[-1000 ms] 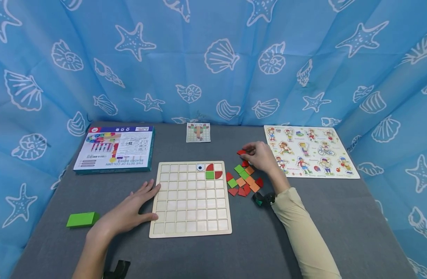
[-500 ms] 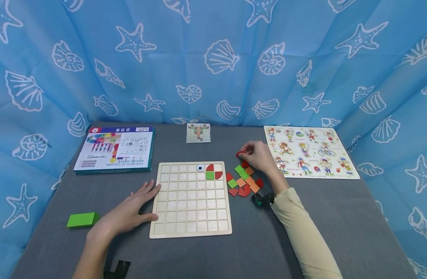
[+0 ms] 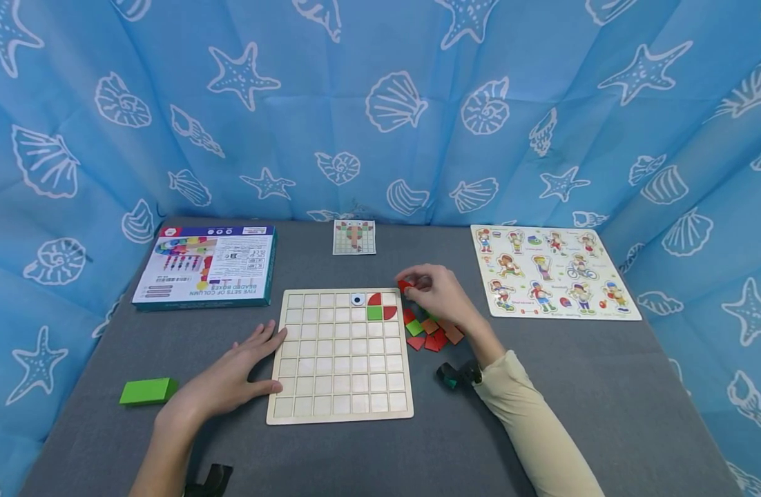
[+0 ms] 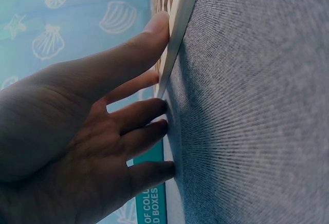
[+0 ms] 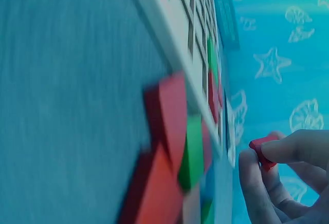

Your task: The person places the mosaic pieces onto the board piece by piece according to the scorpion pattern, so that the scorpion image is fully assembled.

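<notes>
A wooden grid board (image 3: 341,366) lies mid-table. Its upper right cells hold an eye tile (image 3: 358,299), a green square tile (image 3: 375,313) and two red quarter-circle tiles. My left hand (image 3: 228,376) rests at the board's left edge, thumb and fingertips touching it, fingers spread. Between thumb and fingers my right hand (image 3: 439,295) pinches a small red tile (image 5: 262,151), just off the board's upper right corner. Its exact shape is partly covered by the fingers. Below that hand lies a pile of loose red, green and orange tiles (image 3: 435,339), partly hidden by it.
A small pattern card (image 3: 354,237) lies behind the board. At the back left is a flat box (image 3: 203,268); at the back right, a picture puzzle board (image 3: 551,273). A green block (image 3: 148,391) sits left of my left forearm. A blue shell-print curtain (image 3: 380,159) surrounds the table.
My right hand has picked the red tile up from beyond the pile and moved left and nearer, toward the board's upper right corner. My left hand has stayed in place.
</notes>
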### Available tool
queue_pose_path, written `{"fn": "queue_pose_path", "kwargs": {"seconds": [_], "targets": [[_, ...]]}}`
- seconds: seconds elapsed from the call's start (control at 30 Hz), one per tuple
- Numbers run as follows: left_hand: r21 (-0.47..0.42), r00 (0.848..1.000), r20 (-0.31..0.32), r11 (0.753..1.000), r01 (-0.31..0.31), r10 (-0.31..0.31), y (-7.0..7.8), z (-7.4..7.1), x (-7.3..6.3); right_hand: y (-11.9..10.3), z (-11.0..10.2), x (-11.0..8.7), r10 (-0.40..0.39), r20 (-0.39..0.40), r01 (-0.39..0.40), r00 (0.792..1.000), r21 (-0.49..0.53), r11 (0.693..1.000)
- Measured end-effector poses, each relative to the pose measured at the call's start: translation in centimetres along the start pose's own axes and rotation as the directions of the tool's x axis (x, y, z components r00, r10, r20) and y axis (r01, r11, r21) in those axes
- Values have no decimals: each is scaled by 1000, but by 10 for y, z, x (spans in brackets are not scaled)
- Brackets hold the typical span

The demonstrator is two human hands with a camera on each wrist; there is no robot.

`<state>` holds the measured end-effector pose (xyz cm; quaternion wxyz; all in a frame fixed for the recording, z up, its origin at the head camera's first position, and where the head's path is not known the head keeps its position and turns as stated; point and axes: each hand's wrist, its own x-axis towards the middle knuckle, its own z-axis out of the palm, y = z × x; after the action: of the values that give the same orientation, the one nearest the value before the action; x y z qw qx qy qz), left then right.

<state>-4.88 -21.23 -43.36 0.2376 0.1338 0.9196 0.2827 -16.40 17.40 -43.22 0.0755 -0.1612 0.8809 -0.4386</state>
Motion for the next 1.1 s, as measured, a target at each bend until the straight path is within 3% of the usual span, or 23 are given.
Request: {"fn": "queue_pose_path", "kwargs": {"seconds": [0.3,0.6,0.9,1.1], "targets": [[-4,1000,5,1000,1,-1,-1,0,1,-19,28,-1,-44,99,42,994,29,999],[-6,1000,-1,1000,-1,1,0,-1,-1,-32,44,3,-83,149,76,985,56,996],[-7,1000,1,1000,-2,2,1,-1,-1,-39,55,9,-154,150,164,977,-59,985],[-2,1000,-5,1000,-6,6,1,-1,-1,-44,61,11,-141,153,163,978,-147,976]]}}
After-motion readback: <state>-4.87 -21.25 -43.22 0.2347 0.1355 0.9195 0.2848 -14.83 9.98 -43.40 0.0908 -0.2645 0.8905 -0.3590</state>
